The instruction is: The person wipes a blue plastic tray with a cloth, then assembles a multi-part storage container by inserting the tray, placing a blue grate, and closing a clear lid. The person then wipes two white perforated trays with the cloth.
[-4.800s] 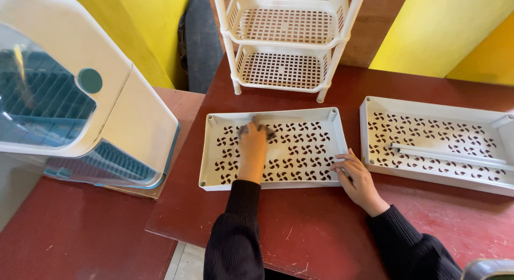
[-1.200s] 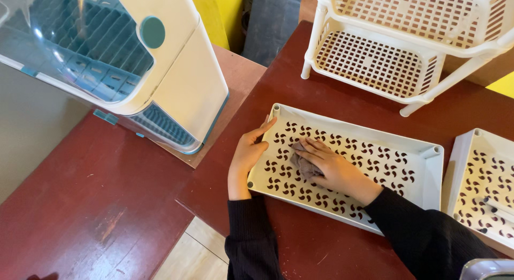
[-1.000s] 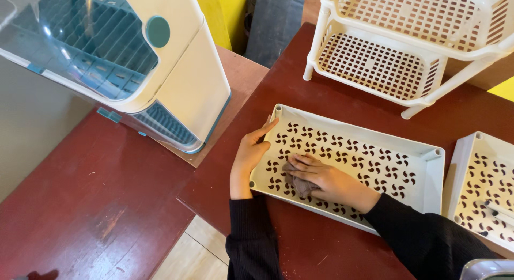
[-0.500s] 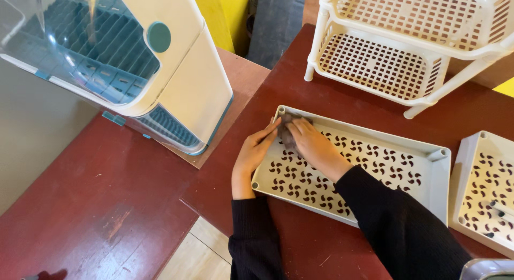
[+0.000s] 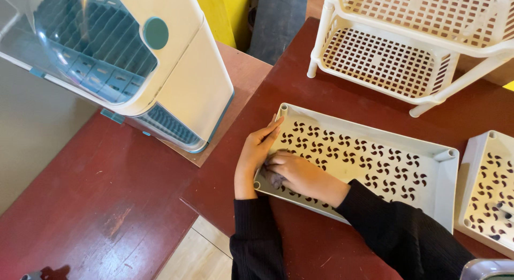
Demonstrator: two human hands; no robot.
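Under both hands: one white perforated tray (image 5: 375, 162), rectangular, pinwheel cut-outs, lying flat on the dark red table (image 5: 300, 92); long axis running from the hands away to the right and slightly toward the person.

Left hand (image 5: 257, 151): fingers straight and together, flat against the tray's near-left short wall, gripping nothing.

Right hand (image 5: 297, 173): palm down inside the tray at its left end, just beside the left hand, fingers curled over a small dark grey cloth (image 5: 271, 178), mostly hidden beneath it. The unwiped length of tray lies to its right.

Beyond the hands: white two-tier rack (image 5: 407, 50). Far right: second perforated tray (image 5: 490, 189). Left of the left hand: dish drainer with clear cover (image 5: 123, 60).
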